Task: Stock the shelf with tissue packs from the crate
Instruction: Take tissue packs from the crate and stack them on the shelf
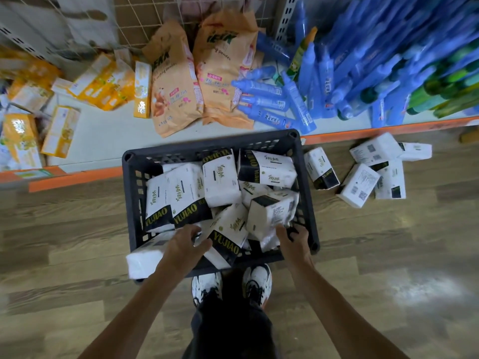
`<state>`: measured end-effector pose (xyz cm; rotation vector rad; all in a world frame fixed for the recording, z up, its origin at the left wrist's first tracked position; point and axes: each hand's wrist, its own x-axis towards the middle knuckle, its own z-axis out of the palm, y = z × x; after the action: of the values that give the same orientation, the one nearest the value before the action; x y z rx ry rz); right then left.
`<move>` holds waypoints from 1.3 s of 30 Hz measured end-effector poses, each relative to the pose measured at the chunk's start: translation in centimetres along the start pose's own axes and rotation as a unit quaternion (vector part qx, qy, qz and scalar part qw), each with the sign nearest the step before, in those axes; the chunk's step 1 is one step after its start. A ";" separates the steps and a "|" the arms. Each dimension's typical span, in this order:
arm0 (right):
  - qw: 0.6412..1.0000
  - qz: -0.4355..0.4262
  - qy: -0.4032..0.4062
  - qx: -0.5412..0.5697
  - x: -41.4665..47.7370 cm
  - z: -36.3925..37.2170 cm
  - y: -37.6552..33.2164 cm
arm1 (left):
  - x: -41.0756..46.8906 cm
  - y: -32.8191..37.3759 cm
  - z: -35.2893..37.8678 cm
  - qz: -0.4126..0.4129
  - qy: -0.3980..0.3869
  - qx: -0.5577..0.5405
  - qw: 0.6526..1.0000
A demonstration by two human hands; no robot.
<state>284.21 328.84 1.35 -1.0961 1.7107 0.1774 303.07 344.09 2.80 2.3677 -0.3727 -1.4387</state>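
Pick step: left hand (pixel 185 244) and right hand (pixel 294 240) curl down among tissue packs (pixel 220 177) in crate (pixel 207 145), grips unconfirmed; next, clamp one pack, lift to shelf (pixel 108 137).

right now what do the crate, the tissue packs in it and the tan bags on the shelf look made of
Crate: likely rigid moulded plastic, matt and dark, with slotted lattice walls.
Tissue packs: soft paper inside thin printed plastic film, probably; the wrap crinkles and shines slightly.
Tan bags: paper or paper-look plastic, matt with creases; cannot tell which.
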 end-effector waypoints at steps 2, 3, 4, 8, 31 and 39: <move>1.000 -0.006 -0.008 0.008 0.1 -0.6 -0.1 | -0.6 0.2 0.1 0.003 0.002 0.006 1.000; 1.000 -0.011 -0.012 0.011 0.0 -0.9 -0.2 | -0.8 0.1 0.2 0.002 0.003 0.002 1.000; 1.000 -0.011 -0.015 0.014 -0.1 -1.2 -0.4 | -1.2 0.2 0.1 -0.004 0.001 -0.003 1.000; 0.999 -0.015 -0.020 -0.028 -0.1 -1.8 -1.6 | -1.6 0.2 -0.2 -0.020 -0.011 0.006 1.000; 0.588 -0.425 -0.170 -0.667 7.1 -0.4 -7.7 | 1.6 0.1 1.7 -0.057 -0.029 -0.056 0.996; 0.686 -0.448 -0.131 -0.558 6.0 -1.5 -5.1 | 1.5 0.0 1.1 -0.055 0.002 -0.067 0.996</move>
<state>286.72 321.52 -0.99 -2.5212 0.4816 0.7559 302.73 343.34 1.15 2.3135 -0.1414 -1.4578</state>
